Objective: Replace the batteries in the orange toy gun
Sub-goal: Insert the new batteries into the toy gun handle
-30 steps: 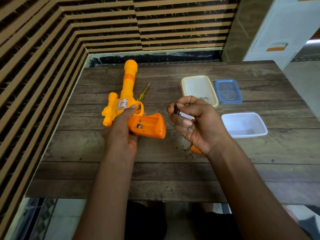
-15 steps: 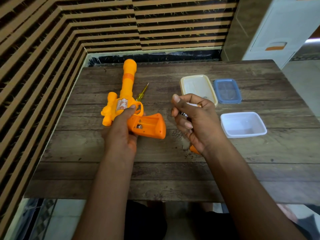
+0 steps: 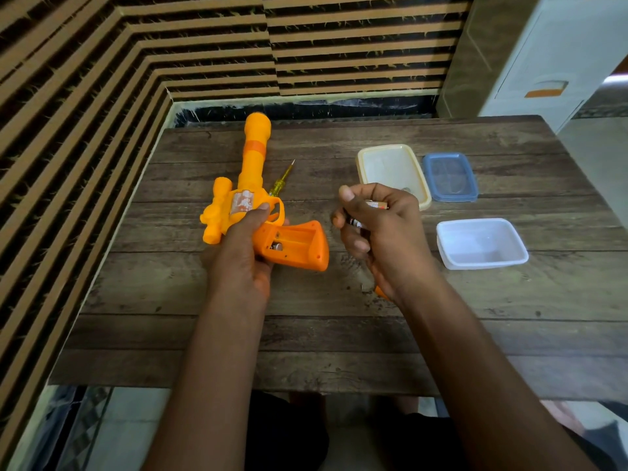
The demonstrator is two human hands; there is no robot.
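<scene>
The orange toy gun lies on the wooden table, barrel pointing away from me. My left hand grips it at the body, thumb by the trigger guard. Its handle shows an open battery compartment with a metal contact visible. To the right, my right hand is raised above the table with fingers curled round batteries, whose ends show between the fingers. An orange piece, mostly hidden, peeks out under my right wrist.
A yellow-handled screwdriver lies just right of the barrel. A cream lid and a blue lid lie at the back right. A clear plastic container stands right of my right hand. Striped walls close in left and behind.
My right hand has turned and closed more tightly round the batteries, shifting slightly right. The left hand and the toy gun have stayed put.
</scene>
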